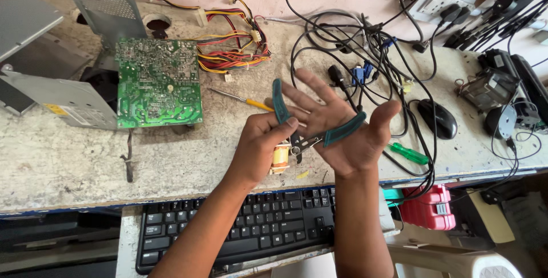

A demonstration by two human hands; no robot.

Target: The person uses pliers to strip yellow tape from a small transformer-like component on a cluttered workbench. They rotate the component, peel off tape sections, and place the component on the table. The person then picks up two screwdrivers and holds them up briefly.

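While the pair of metal pliers with teal rubber-sleeved handles [311,129] lay spread wide across the right hand [342,132], its 2 handles stood far apart, 1 rising toward the fingers, the other resting near the base of the thumb. The right hand was open almost flat, palm up, fingers splayed, so it cradled the tool rather than clasped it. The left hand [265,141] was curled partly closed, its thumb and fingertips pinching the upper handle near the pivot, and beneath it sat a small orange-and-cream wound coil component [279,158]; whether the fingers held that coil or it merely rested on the bench could not be told.

The pliers looked stiff and moderately heavy for their size, steel at the jaws, with soft sleeves that should grip well; the sleeves seemed the sensible place to take hold, since the bare pivot could pinch. The coil appeared light and fairly fragile, best taken by its end flanges.

Beyond, on the worn grey workbench [68,158], lay a yellow-handled screwdriver [242,100], a green-handled screwdriver [408,153], a green circuit board [158,83] with a bundle of coloured wires [231,55], a tangle of black cables [365,55], a black mouse [438,118], and, below the edge, a black keyboard [240,226].
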